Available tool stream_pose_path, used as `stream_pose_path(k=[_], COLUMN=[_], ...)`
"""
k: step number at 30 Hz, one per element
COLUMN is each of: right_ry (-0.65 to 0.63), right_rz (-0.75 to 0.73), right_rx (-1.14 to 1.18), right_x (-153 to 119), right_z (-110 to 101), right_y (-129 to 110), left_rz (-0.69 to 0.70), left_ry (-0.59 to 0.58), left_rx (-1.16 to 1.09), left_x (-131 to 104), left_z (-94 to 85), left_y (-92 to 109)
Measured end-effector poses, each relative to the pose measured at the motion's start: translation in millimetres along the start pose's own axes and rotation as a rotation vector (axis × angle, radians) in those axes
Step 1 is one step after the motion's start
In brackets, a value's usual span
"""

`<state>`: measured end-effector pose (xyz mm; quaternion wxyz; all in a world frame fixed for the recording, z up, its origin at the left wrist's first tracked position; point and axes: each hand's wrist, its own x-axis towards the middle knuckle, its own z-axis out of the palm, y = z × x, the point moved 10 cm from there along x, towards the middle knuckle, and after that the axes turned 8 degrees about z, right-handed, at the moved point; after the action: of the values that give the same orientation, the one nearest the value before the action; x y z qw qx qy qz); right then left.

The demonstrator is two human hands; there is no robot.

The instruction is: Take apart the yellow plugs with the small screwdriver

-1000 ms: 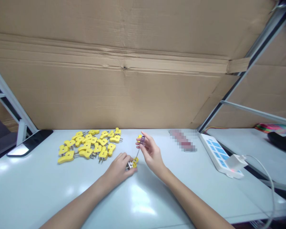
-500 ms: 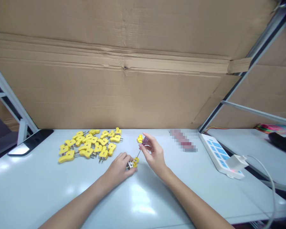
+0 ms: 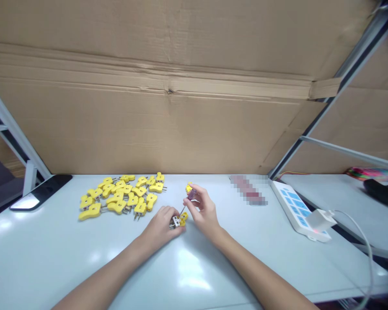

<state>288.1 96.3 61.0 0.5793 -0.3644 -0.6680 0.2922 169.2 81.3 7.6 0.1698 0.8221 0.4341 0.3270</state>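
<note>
Holding, left hand point(image 3: 163, 224): one opened plug point(image 3: 177, 221), white core and yellow shell, pinched between thumb and fingers, metal pins toward the palm. Holding, right hand point(image 3: 206, 212): one screwdriver point(image 3: 192, 195), purple handle grasped in the fingertips, shaft slanting down toward the left fingers; whether its tip touches the plug cannot be told. Item: yellow piece point(image 3: 188, 187), just beyond the right fingertips, partly hidden by them. Item: group of yellow plugs point(image 3: 119, 196), many, pins pointing various ways, lying left of and beyond the left fingers. Item: white power strip point(image 3: 287, 202) with blue socket faces, well to the right of the right fingers, a white adapter point(image 3: 320, 220) seated in its near end. Item: black glossy slab point(image 3: 42, 193), far left of the left fingers.
</note>
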Motion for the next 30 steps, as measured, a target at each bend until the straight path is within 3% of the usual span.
stream_pose_path(k=[13, 30], right_ry=[0.004, -0.015], right_rz=[-0.007, -0.164], right_rx=[-0.028, -0.178], right_x=[1.1, 8.9], right_z=[-0.1, 13.2], right_y=[0.5, -30.4], left_rz=[0.003, 0.034], left_ry=[-0.023, -0.035], left_rx=[0.011, 0.049], left_x=[0.1, 0.8], left_z=[-0.1, 3.6], left_y=[1.3, 1.6])
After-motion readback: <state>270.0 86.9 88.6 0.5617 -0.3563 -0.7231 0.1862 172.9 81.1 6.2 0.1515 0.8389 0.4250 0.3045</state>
